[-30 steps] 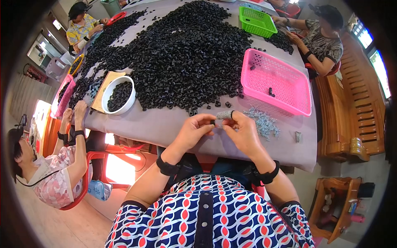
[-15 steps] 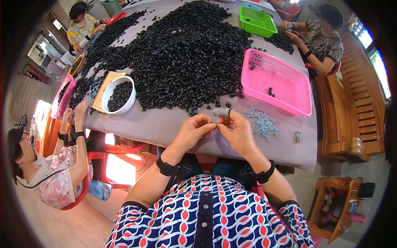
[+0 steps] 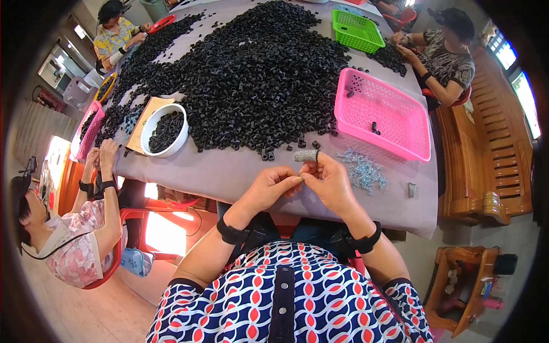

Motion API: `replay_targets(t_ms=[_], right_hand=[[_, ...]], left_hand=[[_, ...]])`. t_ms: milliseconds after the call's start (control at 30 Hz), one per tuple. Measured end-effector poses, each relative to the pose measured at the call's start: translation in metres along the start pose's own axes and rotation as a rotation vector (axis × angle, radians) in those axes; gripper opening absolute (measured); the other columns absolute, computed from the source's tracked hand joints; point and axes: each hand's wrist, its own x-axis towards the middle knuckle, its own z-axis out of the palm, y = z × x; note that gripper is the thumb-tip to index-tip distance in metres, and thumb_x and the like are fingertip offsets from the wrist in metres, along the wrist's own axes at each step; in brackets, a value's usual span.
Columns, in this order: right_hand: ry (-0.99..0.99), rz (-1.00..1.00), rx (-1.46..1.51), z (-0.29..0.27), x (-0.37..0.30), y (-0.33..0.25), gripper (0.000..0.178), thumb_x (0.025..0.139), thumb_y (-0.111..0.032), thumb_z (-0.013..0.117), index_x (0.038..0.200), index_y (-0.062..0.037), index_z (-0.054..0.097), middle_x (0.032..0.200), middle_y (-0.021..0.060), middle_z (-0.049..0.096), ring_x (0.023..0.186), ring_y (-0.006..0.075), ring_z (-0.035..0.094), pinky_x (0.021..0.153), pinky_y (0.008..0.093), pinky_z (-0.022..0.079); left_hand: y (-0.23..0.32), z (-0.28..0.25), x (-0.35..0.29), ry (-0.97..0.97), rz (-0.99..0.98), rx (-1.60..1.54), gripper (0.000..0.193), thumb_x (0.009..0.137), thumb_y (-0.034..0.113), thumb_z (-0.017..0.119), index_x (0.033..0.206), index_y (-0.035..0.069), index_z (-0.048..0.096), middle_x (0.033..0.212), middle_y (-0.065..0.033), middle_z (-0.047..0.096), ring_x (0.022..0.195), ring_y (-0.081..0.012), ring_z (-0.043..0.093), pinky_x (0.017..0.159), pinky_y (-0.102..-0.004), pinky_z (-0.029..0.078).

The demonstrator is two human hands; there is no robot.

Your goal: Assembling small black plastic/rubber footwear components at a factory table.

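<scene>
My left hand (image 3: 270, 187) and my right hand (image 3: 330, 184) meet fingertip to fingertip above the table's near edge. Both are closed in a pinch, and whatever lies between the thumbs is too small and covered to make out. A grey fabric finger cover (image 3: 305, 156) sits on a raised finger of my right hand. Just right of that hand lies a scatter of small clear bluish pieces (image 3: 366, 171). Beyond my hands spreads a large heap of small black plastic parts (image 3: 251, 86); a few stray ones lie at its near edge.
A pink basket (image 3: 425, 137) with a few black parts stands at right, a green basket (image 3: 360, 42) behind it. At left is a white bowl (image 3: 182, 137) of black pieces. A small grey piece (image 3: 412, 190) lies near the right edge. Co-workers sit at left and right.
My left hand has shifted slightly right, and its thumb now presses closer against my right thumb. The heap and baskets are unchanged.
</scene>
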Motion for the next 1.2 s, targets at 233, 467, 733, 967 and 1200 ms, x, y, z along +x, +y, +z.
replay_targets(t_ms=[233,467,733,967,1200], right_hand=[[0.073,-0.106,-0.140,0.002,0.001,0.000,0.022,0.084,0.003,0.061,0.106,0.0003,0.061,0.082,0.0037,0.064,0.073,0.0078,0.059,0.066,0.0237,0.049],[0.091,-0.092,-0.088,0.005,0.004,0.008,0.021,0.084,0.001,0.061,0.104,0.0005,0.063,0.082,0.0059,0.065,0.072,0.0098,0.060,0.066,0.0252,0.050],[0.064,-0.216,-0.344,0.013,0.005,-0.013,0.020,0.086,-0.001,0.060,0.106,-0.0001,0.064,0.085,0.0091,0.067,0.075,0.0118,0.062,0.067,0.0270,0.050],[0.060,-0.297,-0.534,0.004,0.060,-0.003,0.018,0.083,-0.001,0.058,0.101,0.0002,0.062,0.090,0.0151,0.066,0.081,0.0249,0.064,0.071,0.0343,0.050],[-0.049,-0.488,-0.920,0.014,0.084,0.024,0.013,0.077,-0.001,0.056,0.089,-0.0015,0.055,0.083,0.0169,0.060,0.086,0.0377,0.058,0.073,0.0478,0.047]], left_hand=[[0.005,-0.004,-0.002,-0.066,-0.158,-0.091,0.019,0.096,0.017,0.056,0.104,0.001,0.063,0.083,-0.0023,0.066,0.065,-0.0051,0.058,0.060,-0.0190,0.047],[0.005,-0.006,0.001,-0.052,-0.161,-0.176,0.020,0.097,0.018,0.054,0.103,0.001,0.063,0.084,-0.0038,0.068,0.066,-0.0062,0.060,0.061,-0.0196,0.049],[-0.002,-0.018,-0.005,-0.009,-0.101,-0.289,0.018,0.098,0.016,0.053,0.106,0.002,0.060,0.090,-0.0085,0.068,0.071,-0.0101,0.062,0.066,-0.0239,0.051],[0.003,-0.022,-0.009,0.084,-0.042,-0.297,0.016,0.096,0.012,0.055,0.105,0.000,0.061,0.095,-0.0090,0.070,0.075,-0.0101,0.064,0.068,-0.0234,0.052],[-0.007,-0.029,-0.007,0.078,-0.022,-0.331,0.015,0.094,0.009,0.058,0.106,0.000,0.061,0.098,-0.0122,0.069,0.074,-0.0124,0.064,0.070,-0.0279,0.055]])
